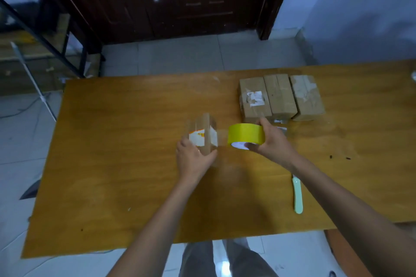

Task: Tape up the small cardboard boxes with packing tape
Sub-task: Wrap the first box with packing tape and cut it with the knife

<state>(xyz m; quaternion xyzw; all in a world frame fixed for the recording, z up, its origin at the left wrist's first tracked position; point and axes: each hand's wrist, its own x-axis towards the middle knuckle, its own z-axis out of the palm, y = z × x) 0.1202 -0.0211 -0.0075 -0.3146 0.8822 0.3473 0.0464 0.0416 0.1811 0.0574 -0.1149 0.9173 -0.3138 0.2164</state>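
Note:
A small cardboard box [202, 132] with a white label stands mid-table, blurred by motion. My left hand [193, 159] grips its near side. Just to its right, my right hand [272, 141] holds a yellow roll of packing tape [245, 136], fingers curled round its rim. A clear strip of tape runs from the roll to the box. Three more small cardboard boxes [281, 96] lie side by side behind the roll, towards the far right of the wooden table [112, 153].
A pale green utility knife [297, 195] lies on the table near my right forearm. Beyond the far table edge are a tiled floor, a dark wooden door and a metal rack at the left. My legs show below the near edge.

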